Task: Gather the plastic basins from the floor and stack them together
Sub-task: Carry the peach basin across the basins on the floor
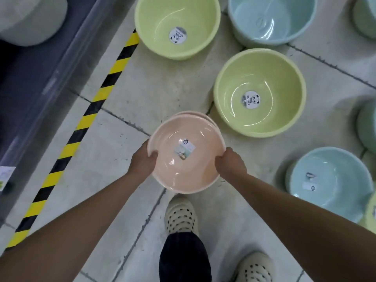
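- A strip of yellow-and-black hazard tape (81, 123) runs diagonally along the tiled floor (142, 94), beside a grey ledge at the left edge.
- The left hand (143, 161) grasps the left rim of the pink basins (189, 174), with the thumb curled inside the rim.
- The far yellow-green basin (195, 23) sits upright on the floor beyond them, well apart, with a round panda sticker in its bottom.
- The pink basins are nested, with a second rim showing behind the top one. They are held between both hands, just ahead of a pale perforated shoe (181, 214).
- The right hand (232, 163) clasps the right rim, fingers curled over the edge.
- The near yellow-green basin (270, 84) stands on the floor just right of the pink basins.
- The far blue basin (270, 19) stands behind it.
- The near blue basin (329, 180) sits at lower right.
- A green basin (368, 127) shows partly at the right edge.
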The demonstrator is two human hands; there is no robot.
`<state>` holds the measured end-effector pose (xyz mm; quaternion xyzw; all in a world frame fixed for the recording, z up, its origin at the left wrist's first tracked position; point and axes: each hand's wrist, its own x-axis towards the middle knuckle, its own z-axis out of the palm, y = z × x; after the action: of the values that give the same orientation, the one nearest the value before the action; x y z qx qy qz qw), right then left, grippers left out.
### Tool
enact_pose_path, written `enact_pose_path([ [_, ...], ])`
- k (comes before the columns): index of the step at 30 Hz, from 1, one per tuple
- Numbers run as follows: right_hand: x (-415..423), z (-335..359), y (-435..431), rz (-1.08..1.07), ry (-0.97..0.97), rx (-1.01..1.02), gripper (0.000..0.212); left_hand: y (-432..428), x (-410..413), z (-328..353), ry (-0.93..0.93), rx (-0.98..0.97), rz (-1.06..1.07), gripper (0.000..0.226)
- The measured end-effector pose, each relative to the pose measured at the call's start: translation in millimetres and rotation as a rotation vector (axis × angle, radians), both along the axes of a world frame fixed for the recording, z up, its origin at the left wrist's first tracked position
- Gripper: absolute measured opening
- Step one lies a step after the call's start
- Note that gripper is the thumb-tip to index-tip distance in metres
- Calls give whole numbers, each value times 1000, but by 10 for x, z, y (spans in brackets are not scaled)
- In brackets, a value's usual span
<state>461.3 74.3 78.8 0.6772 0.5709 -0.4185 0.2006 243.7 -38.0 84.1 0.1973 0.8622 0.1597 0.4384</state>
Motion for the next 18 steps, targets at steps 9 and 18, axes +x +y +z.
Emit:
enact_pose_path([
  [9,5,-393,20,-133,51,-36,37,203,44,-393,-55,-59,70,38],
  [18,157,678,64,-235,73,-103,36,236,132,613,-83,-122,70,22],
])
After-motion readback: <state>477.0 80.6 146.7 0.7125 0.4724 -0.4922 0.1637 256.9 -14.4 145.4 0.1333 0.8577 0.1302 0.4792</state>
